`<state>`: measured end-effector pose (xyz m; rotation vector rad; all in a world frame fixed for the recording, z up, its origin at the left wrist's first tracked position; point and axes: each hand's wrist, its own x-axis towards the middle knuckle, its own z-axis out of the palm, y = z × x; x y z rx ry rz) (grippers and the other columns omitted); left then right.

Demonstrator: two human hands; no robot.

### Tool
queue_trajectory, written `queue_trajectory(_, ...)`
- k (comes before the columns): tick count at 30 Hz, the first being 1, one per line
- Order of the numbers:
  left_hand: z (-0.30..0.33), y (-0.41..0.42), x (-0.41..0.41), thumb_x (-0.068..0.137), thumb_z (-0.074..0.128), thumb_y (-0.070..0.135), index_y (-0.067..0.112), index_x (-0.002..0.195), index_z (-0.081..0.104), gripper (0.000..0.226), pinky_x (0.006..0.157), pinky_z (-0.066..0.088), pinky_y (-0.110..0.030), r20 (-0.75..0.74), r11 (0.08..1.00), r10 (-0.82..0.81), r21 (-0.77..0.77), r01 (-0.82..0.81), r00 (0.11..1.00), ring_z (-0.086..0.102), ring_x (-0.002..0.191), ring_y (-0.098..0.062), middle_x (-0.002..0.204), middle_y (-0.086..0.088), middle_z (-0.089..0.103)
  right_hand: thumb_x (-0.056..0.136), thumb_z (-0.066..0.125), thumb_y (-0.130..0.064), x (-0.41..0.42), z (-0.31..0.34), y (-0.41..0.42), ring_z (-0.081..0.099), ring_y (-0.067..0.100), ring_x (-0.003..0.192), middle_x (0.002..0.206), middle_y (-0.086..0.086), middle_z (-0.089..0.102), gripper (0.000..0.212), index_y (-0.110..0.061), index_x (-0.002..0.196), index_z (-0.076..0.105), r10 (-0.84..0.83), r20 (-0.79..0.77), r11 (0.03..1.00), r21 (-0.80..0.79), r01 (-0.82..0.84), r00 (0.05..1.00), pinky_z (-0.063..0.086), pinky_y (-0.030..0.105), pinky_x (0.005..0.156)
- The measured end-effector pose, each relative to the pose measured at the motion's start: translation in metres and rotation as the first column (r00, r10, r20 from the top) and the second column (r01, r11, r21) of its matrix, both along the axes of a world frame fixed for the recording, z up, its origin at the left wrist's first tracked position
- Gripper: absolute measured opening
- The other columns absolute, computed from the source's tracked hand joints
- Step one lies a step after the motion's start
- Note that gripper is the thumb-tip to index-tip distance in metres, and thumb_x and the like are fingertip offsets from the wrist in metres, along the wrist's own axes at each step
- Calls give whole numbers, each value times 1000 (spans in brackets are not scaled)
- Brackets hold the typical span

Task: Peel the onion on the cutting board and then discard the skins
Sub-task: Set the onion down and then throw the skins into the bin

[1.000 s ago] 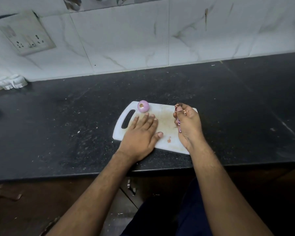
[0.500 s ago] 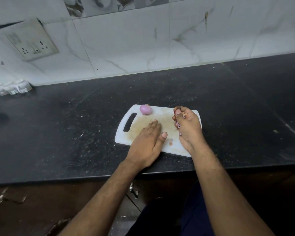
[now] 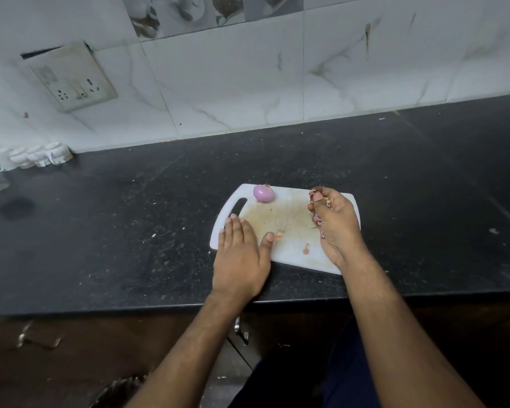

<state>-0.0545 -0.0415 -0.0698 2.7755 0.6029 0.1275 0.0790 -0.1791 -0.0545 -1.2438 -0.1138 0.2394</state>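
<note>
A peeled pink onion (image 3: pixel 263 193) sits at the far edge of the white cutting board (image 3: pixel 289 219), close to its handle slot. My right hand (image 3: pixel 334 223) is curled over the board's right side, shut on a bunch of purple and brown onion skins (image 3: pixel 317 219). My left hand (image 3: pixel 240 254) lies flat, palm down, on the board's near left corner and the counter, fingers together, holding nothing. Small skin scraps (image 3: pixel 306 248) lie loose on the board between the hands.
The black stone counter (image 3: pixel 130 231) runs left to right, its front edge just below my wrists. White moulded pieces (image 3: pixel 39 156) stand at the far left by the tiled wall. A socket plate (image 3: pixel 71 78) is on the wall.
My left hand has slid left and toward me, from the board's middle to its near left corner. My right hand stays shut on the skins at the board's right side.
</note>
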Motion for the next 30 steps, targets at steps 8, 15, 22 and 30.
queue_trajectory(8, 10, -59, 17, 110, 15, 51, 15, 164, 28, 66, 131, 13, -31, 230, 886, -158, -395, 241, 960, 20, 158, -4, 172, 5, 24, 103, 54, -14, -3, 3, -1, 49, 1, 61, 90, -3, 63, 12, -20, 104, 65, -20, -10, 999, 26, 20, 1000, 35, 11, 46)
queue_trajectory(15, 25, -24, 3, 113, 27, 45, 35, 117, 64, 39, 99, 39, -6, 429, 803, 119, -572, 167, 896, 54, 114, 20, 120, 21, 66, 104, 54, -14, -3, 4, -2, 48, 1, 60, 90, -2, 61, 13, -16, 110, 65, -6, -42, 998, 55, 9, 999, 34, 11, 43)
queue_trajectory(22, 6, -23, 11, 105, 7, 47, 4, 161, 32, 75, 132, 7, -38, 133, 981, 94, -181, -69, 987, 17, 161, -24, 172, -14, 24, 104, 54, -14, -2, 3, -2, 48, 1, 58, 89, -2, 61, 12, -16, 109, 64, 5, -41, 998, 57, -3, 999, 36, 11, 44)
queue_trajectory(30, 11, -80, 11, 112, 24, 38, 12, 157, 43, 56, 128, 20, -27, 334, 871, -30, -453, 188, 942, 36, 152, -12, 164, -5, 43, 105, 52, -15, -2, 6, -5, 38, 4, 52, 77, -2, 57, 12, -16, 105, 64, -1, -84, 995, 104, 10, 996, 30, 12, 39)
